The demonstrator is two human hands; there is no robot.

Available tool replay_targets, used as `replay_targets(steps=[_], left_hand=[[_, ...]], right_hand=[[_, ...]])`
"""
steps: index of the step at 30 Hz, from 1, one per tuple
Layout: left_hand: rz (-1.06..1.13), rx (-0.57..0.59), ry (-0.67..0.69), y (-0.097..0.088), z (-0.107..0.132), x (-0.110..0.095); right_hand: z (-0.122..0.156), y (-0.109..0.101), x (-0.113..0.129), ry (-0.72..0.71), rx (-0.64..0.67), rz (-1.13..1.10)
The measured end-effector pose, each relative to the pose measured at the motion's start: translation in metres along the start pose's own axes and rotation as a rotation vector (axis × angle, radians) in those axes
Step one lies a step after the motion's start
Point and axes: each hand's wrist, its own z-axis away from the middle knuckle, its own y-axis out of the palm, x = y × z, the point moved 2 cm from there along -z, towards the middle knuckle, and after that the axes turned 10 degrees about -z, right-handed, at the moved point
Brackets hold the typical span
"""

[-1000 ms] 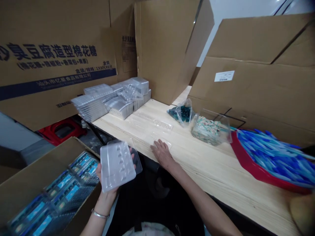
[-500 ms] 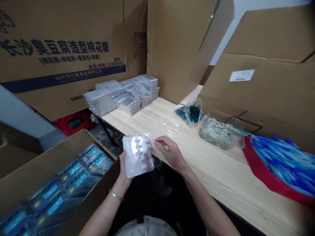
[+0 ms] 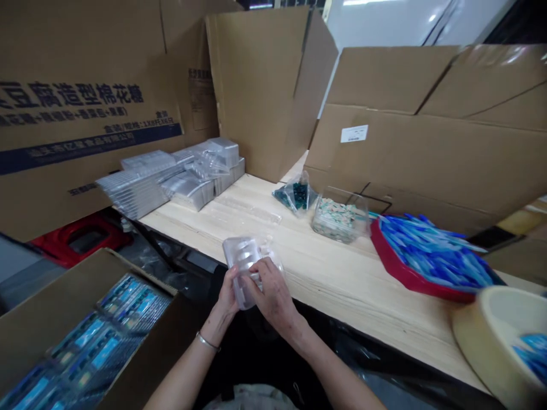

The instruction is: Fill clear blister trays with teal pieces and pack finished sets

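My left hand (image 3: pixel 228 291) grips a clear plastic blister tray (image 3: pixel 239 250) by its left side, just off the table's front edge. Across the tray's right half lies my right hand (image 3: pixel 276 296), its fingers curled and pressed against the plastic. Those fingers cover part of the moulded hollows. A thin clear flap shows to the right of the fingers, and I cannot tell if it belongs to the same tray. Further back on the wood, a flat clear plastic strip (image 3: pixel 265 215) lies by itself.
Stacked clear trays (image 3: pixel 141 182) stand at the table's back left. Behind the wooden table (image 3: pixel 350 273) are a bag of dark green pieces (image 3: pixel 294 195), a clear box (image 3: pixel 339 219), a red basin (image 3: pixel 391 267) of blue pieces and a cream tub (image 3: pixel 478 330). A carton (image 3: pixel 158 324) holds packaged goods.
My right hand has moved left and down onto the tray, where its fingers now press. The tray has turned and tilted in my left hand. My view has swung to the right.
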Motion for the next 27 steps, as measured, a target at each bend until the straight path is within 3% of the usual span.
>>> replay_targets(steps=[3,6,9,13,17,22,27], left_hand=[[0.016,0.023,-0.005,0.007,-0.007,0.014],[-0.017,0.031,-0.074,0.014,-0.013,0.031],[-0.038,0.001,-0.077,0.02,-0.016,0.036],[-0.044,0.062,-0.055,0.021,-0.011,0.022],[-0.04,0.081,-0.003,0.014,0.001,0.0],[-0.034,0.017,0.06,0.002,0.014,-0.016],[-0.012,0.007,0.058,-0.008,0.027,-0.024]], right_hand=[[0.008,-0.003,-0.011,-0.008,-0.019,0.148],[0.016,-0.006,-0.021,-0.086,0.046,0.347],[0.022,-0.02,-0.036,-0.131,0.081,0.447],[0.019,-0.056,-0.071,-0.168,0.073,0.466],[0.008,-0.079,-0.119,-0.184,0.18,0.698],[-0.008,-0.08,-0.166,-0.115,0.345,0.829],[-0.021,-0.072,-0.178,-0.102,0.388,0.842]])
